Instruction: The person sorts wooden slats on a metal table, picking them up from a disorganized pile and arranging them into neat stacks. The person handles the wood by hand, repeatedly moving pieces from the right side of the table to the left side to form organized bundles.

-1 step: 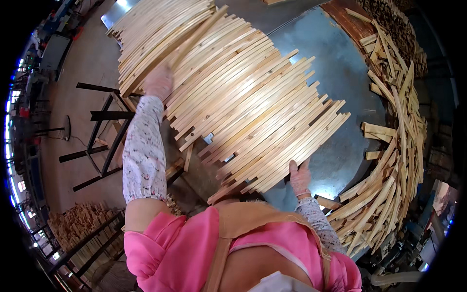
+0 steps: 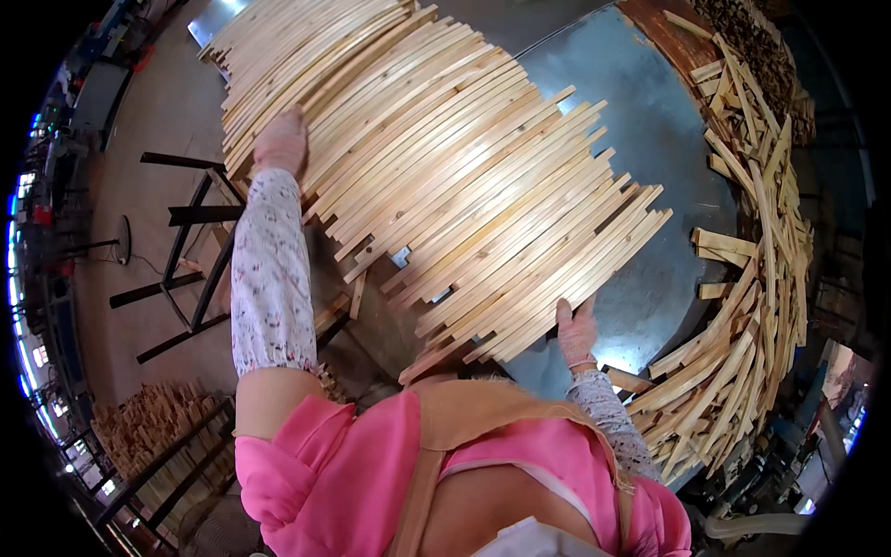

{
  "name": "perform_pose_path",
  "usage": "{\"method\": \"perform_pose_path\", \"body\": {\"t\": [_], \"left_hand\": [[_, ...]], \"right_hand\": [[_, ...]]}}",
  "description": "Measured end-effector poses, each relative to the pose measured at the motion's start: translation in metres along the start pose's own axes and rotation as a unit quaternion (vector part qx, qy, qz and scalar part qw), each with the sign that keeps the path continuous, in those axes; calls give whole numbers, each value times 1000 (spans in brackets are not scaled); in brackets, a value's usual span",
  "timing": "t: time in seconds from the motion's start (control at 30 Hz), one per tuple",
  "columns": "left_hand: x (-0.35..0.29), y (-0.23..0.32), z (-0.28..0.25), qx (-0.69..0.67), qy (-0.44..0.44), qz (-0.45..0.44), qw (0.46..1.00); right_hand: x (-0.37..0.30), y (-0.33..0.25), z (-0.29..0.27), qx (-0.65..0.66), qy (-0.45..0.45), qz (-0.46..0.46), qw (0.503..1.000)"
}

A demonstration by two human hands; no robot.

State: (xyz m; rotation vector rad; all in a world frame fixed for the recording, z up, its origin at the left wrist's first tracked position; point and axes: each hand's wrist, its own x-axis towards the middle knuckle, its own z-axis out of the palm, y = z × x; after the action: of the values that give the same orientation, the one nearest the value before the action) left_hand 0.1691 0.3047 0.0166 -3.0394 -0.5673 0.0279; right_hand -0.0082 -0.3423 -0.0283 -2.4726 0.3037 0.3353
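Note:
A wide row of pale wooden strips (image 2: 455,158) lies side by side on the metal table (image 2: 640,121), their ends uneven. At the row's left edge, my gloved left hand (image 2: 281,144) is closed round the near end of one wooden strip (image 2: 371,58). That strip rests along the tops of the others, pointing away to the upper right. My gloved right hand (image 2: 577,336) is by the nearest strips at the lower right. Its thumb and fingers are apart and touch the outer strip's edge; some fingertips are hidden.
A tangled heap of wood offcuts (image 2: 742,343) curves along the table's right side. Black metal frames (image 2: 200,218) stand on the floor at left. Bundled sticks (image 2: 158,427) sit at the lower left, beside a dark rail (image 2: 158,464). More stacked wood (image 2: 742,37) is at the far right.
My left hand has moved slightly left and away from me. The strip in it has come down from a raised slant onto the row. My right hand has barely shifted.

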Motion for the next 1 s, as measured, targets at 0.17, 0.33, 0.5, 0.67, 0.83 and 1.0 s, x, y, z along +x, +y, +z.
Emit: {"method": "perform_pose_path", "body": {"t": [0.17,0.33,0.5,0.67,0.83,1.0], "left_hand": [[2,-22,-18,71,75,-20,994],[-56,-2,-15,-102,168,4,981],[-210,30,73,-496,233,-324,771],[-344,105,105,-722,-52,-437,534],[-356,148,97,-670,-95,-314,666],[-418,183,114,-615,-124,-346,698]], "right_hand": [[12,15,10,29,24,-21,999],[6,9,11,45,18,9,999],[12,16,14,48,15,11,999],[11,8,10,47,19,30,998],[14,8,3,75,-5,19,997],[25,38,13,133,14,-10,991]]}}
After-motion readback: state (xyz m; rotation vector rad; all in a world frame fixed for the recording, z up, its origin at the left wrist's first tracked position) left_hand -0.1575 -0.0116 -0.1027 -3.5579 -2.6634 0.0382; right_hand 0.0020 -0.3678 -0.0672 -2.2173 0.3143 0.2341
